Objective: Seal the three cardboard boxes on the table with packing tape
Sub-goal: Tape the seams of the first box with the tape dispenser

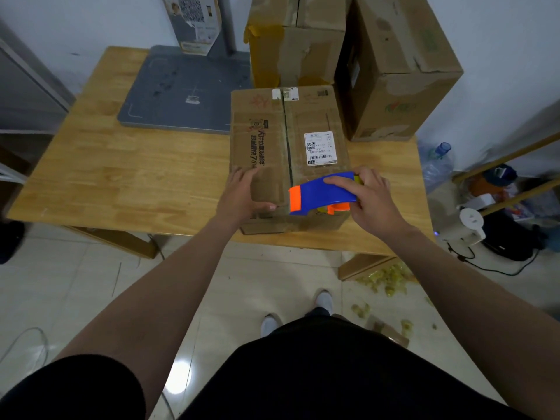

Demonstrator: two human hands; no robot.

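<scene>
The near box sits at the front edge of the counter, its two top flaps meeting at a middle seam that runs away from the person. It looks like plain corrugated card: stiff at the edges, likely to give a little in the middle of a flap if pressed hard, and probably light enough to slide on the smooth wood when tape is pulled across it. So a steadying hold on a flap close to the seam seems the sensible place. The left hand lies flat on the left flap at the box's near edge, fingers spread, pressing down rather than grasping. The right hand is wrapped around the blue and orange tape dispenser, which rests on the near end of the right flap with its orange nose pointing at the seam. Whether tape already lies on the seam is hard to tell. A white shipping label is stuck on the right flap, beyond the dispenser and clear of the seam.

Behind the near box stand two taller boxes: one directly behind it with yellowish tape at its left corner, and a larger one behind and to the right. Both stand close to the near box's far end, so a long pull along the seam has little room to run out past it. Left of the near box a grey flat board lies on the counter, well clear. On the floor right of the counter are a water bottle and cables, out of the way
</scene>
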